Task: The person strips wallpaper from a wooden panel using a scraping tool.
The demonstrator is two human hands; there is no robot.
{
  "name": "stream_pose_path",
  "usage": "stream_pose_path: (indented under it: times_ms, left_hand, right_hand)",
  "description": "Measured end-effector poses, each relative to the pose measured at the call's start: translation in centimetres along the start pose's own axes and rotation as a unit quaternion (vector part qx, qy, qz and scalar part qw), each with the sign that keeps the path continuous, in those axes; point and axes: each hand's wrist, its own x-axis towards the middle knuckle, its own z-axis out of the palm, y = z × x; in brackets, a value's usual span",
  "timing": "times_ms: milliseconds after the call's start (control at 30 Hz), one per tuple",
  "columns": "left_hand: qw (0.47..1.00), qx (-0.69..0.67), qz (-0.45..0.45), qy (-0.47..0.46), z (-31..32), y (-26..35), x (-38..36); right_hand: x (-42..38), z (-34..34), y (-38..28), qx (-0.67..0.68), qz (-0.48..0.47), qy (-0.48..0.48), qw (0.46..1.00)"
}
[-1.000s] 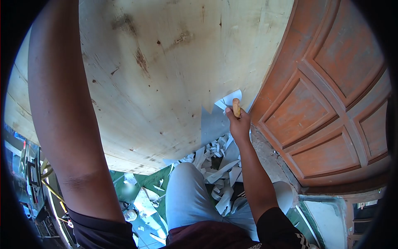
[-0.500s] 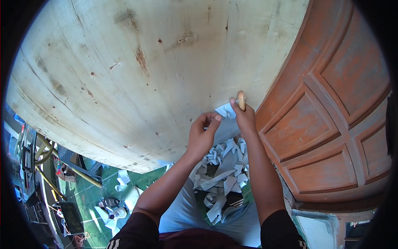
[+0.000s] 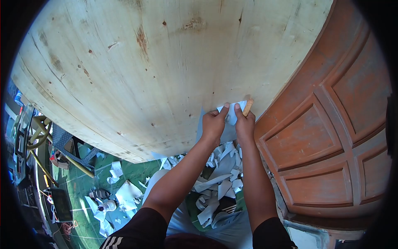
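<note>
A large pale wooden panel (image 3: 178, 70) with knots and brown stains fills the upper view. At its lower right edge, a loose flap of light blue-white sheet (image 3: 233, 108) stands away from the surface. My left hand (image 3: 213, 125) pinches the flap's left side between thumb and fingers. My right hand (image 3: 245, 125) has its thumb on the flap's right side. It also holds a short wooden handle (image 3: 248, 107) that sticks up past the fingers; the tool's other end is hidden in the hand.
Torn sheet scraps (image 3: 226, 166) lie heaped below my hands. More scraps and a clear plastic bottle (image 3: 108, 205) are on the green tiled floor (image 3: 85, 186). A reddish-brown panelled door (image 3: 306, 137) stands close on the right. Yellowish tubing (image 3: 78, 166) and clutter are at left.
My left hand has come up to the flap and closed on it beside my right hand. The handle in my right hand has tilted rightward. The view has shifted slightly.
</note>
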Motion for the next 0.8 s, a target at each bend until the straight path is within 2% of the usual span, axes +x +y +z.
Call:
stream_pose_path:
  times_ms: [133, 233, 333, 533, 800]
  left_hand:
    - [0.996, 0.033, 0.068, -0.039, -0.5, -1.3, 0.9]
    - [0.982, 0.05, 0.166, -0.072, -1.1, -3.4, 2.2]
    - [0.961, 0.05, 0.267, -0.058, -0.9, -4.8, 2.5]
    - [0.954, 0.12, 0.266, -0.066, -1.7, -5.3, 2.4]
    - [0.902, 0.238, 0.357, -0.051, -2.3, -5.1, 2.1]
  right_hand:
    - [0.5, -0.6, 1.4, 0.001, 0.004, -0.022, 1.0]
    - [0.7, -0.7, 1.9, 0.025, -0.007, -0.034, 0.999]
    - [0.9, -0.8, 2.9, 0.061, -0.019, -0.043, 0.997]
    - [0.4, -0.9, 4.8, 0.015, -0.066, -0.003, 0.998]
    - [-0.8, -0.4, 5.3, 0.036, -0.055, 0.023, 0.998]
